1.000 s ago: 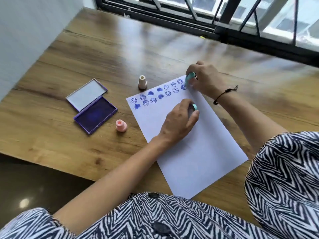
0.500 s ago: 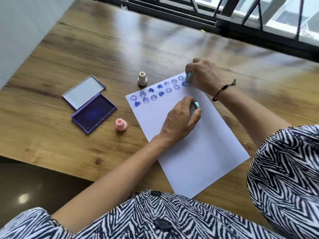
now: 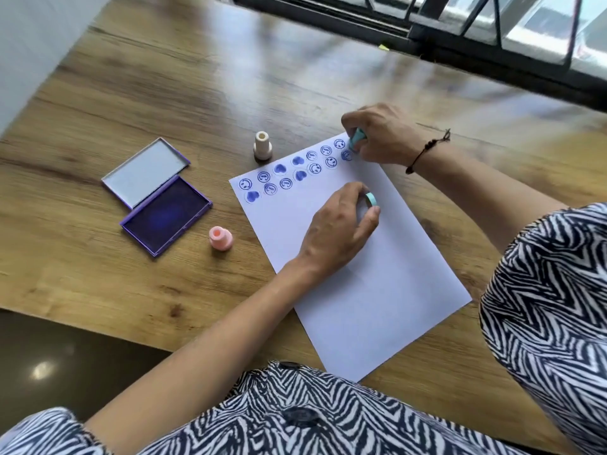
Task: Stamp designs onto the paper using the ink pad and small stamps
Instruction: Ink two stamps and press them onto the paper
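A white sheet of paper (image 3: 377, 284) lies slanted on the wooden table, with two rows of blue stamped faces and hearts (image 3: 297, 169) along its top edge. My right hand (image 3: 384, 136) grips a teal stamp (image 3: 356, 138) tilted at the paper's top right corner, beside the last print. My left hand (image 3: 338, 231) rests on the paper and holds a small teal ring-shaped cap (image 3: 371, 199) between thumb and fingers. The open purple ink pad (image 3: 166, 216) with its lid (image 3: 144, 172) lies to the left.
A cream stamp (image 3: 262, 146) stands just above the paper's top edge. A pink stamp (image 3: 220, 238) stands between the ink pad and the paper. The table's front edge (image 3: 82, 323) runs at lower left; a black window frame (image 3: 460, 44) borders the far side.
My right hand with the teal stamp has shifted slightly at the top right corner of the paper. My left hand stays on the sheet. The camera has tilted a little.
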`<state>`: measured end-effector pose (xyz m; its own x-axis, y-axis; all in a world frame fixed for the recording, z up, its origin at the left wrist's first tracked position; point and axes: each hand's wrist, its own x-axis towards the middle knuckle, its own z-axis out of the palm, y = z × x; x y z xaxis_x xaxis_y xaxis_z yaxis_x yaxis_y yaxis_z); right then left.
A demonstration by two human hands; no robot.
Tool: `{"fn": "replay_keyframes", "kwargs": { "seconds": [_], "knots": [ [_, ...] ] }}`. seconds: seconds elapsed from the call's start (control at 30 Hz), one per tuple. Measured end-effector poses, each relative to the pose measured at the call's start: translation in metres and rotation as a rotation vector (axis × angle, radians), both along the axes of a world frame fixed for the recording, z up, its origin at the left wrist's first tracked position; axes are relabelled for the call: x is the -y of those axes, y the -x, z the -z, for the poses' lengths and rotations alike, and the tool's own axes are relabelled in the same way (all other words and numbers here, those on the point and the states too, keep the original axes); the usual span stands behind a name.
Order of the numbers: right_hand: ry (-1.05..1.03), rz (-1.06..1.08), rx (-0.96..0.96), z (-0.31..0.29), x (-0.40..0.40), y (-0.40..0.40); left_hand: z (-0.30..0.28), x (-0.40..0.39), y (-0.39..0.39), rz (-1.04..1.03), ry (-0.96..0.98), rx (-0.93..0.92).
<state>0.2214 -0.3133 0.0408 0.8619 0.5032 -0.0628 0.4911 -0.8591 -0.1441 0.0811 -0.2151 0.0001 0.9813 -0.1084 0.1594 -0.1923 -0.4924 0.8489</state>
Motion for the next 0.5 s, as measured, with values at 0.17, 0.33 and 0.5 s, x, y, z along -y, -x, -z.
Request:
{"fn": "replay_keyframes", "kwargs": {
  "seconds": [0.17,0.33,0.5],
  "knots": [
    [0.039,-0.052,-0.052,-0.0012,-0.0046,-0.0077,0.0007,0.0005,-0.0003,-0.007,-0.001,-0.004],
    [0.043,-0.038,-0.058,0.0008,-0.0028,-0.0097,0.0011,0.0004,-0.0004,-0.001,-0.005,0.006],
    [0.042,-0.036,-0.042,0.0023,-0.0034,-0.0081,0.0003,0.0003,-0.0005,0.0,-0.004,-0.003]
  ]
}}
